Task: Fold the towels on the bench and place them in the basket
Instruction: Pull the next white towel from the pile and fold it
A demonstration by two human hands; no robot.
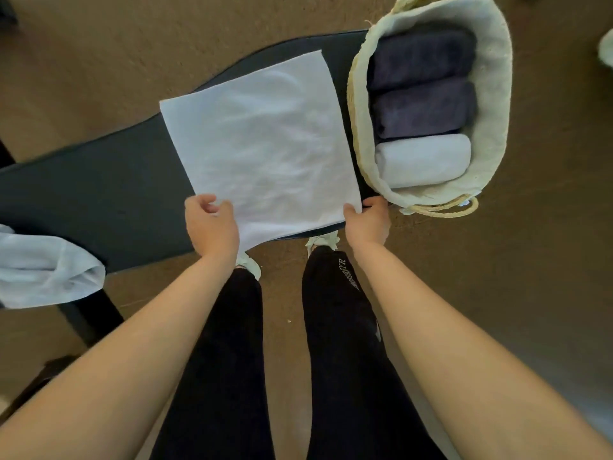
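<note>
1. Head view: your left hand [210,224] pinches the near-left corner of the white towel [262,144], fingers curled onto the cloth.
2. Your right hand [368,220] grips the near-right corner the same way.
3. The towel lies spread flat on the dark bench [99,194], at 12 o'clock from your hands.
4. The basket [494,94] sits at 3 o'clock from it, just beside it, holding two dark folded towels [421,61] and one white folded towel [423,159].
5. A crumpled towel [46,270] lies at 8 o'clock.

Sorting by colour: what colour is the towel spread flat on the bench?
White; the towel shows best in the head view.
</note>
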